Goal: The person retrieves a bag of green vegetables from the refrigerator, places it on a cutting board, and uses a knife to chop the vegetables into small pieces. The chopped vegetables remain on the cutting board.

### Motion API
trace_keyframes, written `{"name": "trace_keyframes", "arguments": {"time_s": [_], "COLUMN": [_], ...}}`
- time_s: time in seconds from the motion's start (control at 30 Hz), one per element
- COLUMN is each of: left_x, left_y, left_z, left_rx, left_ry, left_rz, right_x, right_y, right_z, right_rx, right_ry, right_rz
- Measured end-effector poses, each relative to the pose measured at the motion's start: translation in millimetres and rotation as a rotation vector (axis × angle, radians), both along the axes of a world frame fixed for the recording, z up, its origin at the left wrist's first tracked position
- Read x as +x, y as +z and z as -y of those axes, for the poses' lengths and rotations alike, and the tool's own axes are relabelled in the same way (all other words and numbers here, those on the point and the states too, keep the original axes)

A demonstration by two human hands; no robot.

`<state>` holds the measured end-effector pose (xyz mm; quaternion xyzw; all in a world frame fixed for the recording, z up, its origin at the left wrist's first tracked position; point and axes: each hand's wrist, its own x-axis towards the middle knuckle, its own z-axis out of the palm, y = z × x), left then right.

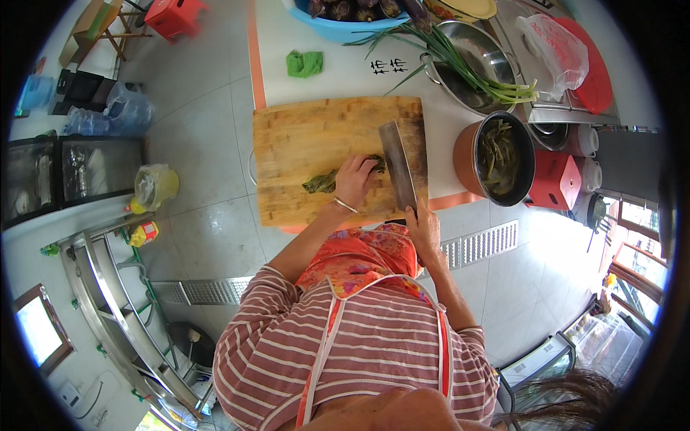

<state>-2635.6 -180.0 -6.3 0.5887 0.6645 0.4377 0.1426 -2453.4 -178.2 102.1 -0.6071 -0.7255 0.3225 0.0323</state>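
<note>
A wooden cutting board (323, 129) lies at the table's near edge. My left hand (356, 178), with a bangle at the wrist, holds a bundle of dark green pickled-looking vegetable (321, 183) down on it. The bundle sticks out on both sides of the hand, and its middle is hidden beneath. My right hand (424, 231) grips a cleaver (398, 164) by its handle, which the fingers mostly cover. The wide blade stands just right of the bundle's end and my left fingertips. From this angle I cannot tell whether the edge touches the board.
Right of the board stands a deep pot (466, 156) holding more vegetable in liquid. Behind it, green onions (463, 64) lie across a steel basin (496, 43). A green cloth (304, 63) lies beyond the board, near a blue basin (345, 33) of eggplants. A red stool (555, 180) stands right.
</note>
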Motion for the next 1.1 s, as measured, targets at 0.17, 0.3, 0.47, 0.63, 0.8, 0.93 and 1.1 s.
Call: {"name": "trace_keyframes", "arguments": {"time_s": [0.17,0.3,0.47,0.63,0.8,0.93,1.1], "left_x": [7.7,7.0,5.6,9.6,10.6,7.9,6.0], "left_y": [-1.7,1.5,9.5,10.7,5.9,5.4,7.8], "left_z": [-0.1,-4.1,-1.6,2.1,-11.6,-9.4,0.4], "left_rx": [-0.018,0.04,0.007,0.003,-0.081,-0.029,-0.04], "left_ry": [0.019,0.026,0.01,0.037,0.005,0.033,0.077], "left_rz": [-0.008,-0.066,-0.089,-0.096,-0.113,-0.087,-0.019], "right_x": [1.0,-6.1,-6.2,2.6,-17.8,-35.2,-19.1], "right_y": [5.2,7.9,13.4,17.1,-13.5,-31.2,-8.6], "right_z": [4.4,-0.8,-1.3,-0.7,-28.7,-47.2,-37.9], "right_rx": [0.027,-0.012,-0.074,-0.074,0.047,0.009,0.003], "right_ry": [0.073,0.15,0.199,0.272,0.367,0.346,0.191], "right_rz": [0.115,0.219,0.282,0.294,0.283,0.231,0.167]}}
